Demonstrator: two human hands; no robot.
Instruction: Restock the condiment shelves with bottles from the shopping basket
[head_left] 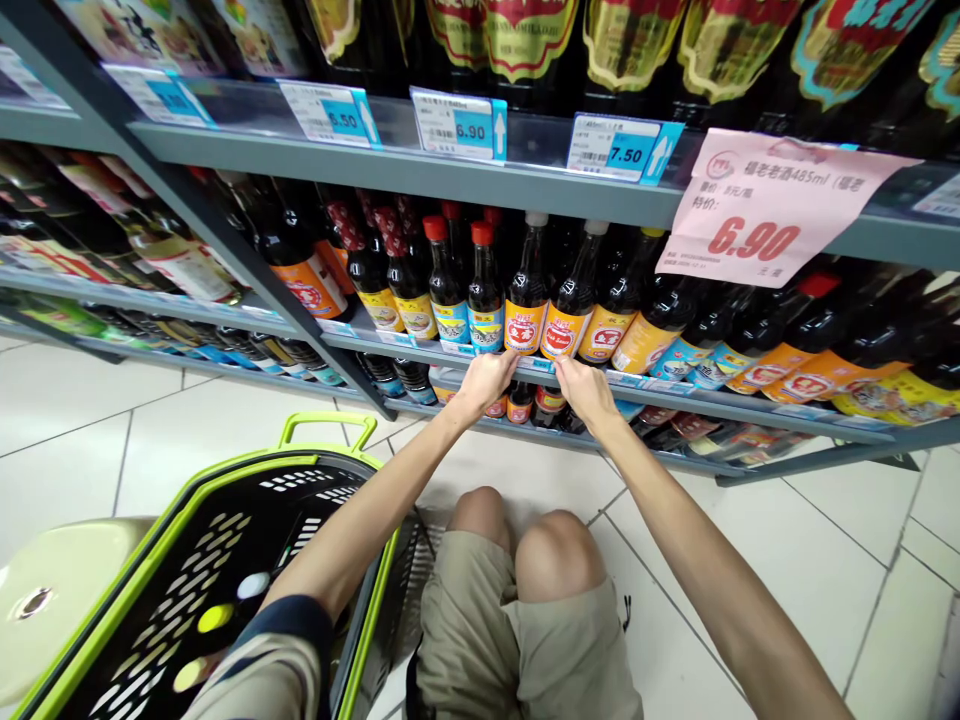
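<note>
My left grip (486,382) and right grip (581,390) rested at the bases of orange-labelled dark glass sauce bottles (527,300) on the grey metal shelf (360,335). I couldn't tell whether either was clenched; no bottle was lifted yet.

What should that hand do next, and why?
Maybe the right hand should lift the white-capped bottle up a little. The hand already rests on the shelf edge right below that bottle, and the edge stands in front of the bottle's base, so it probably has to rise before it can come out.
</note>
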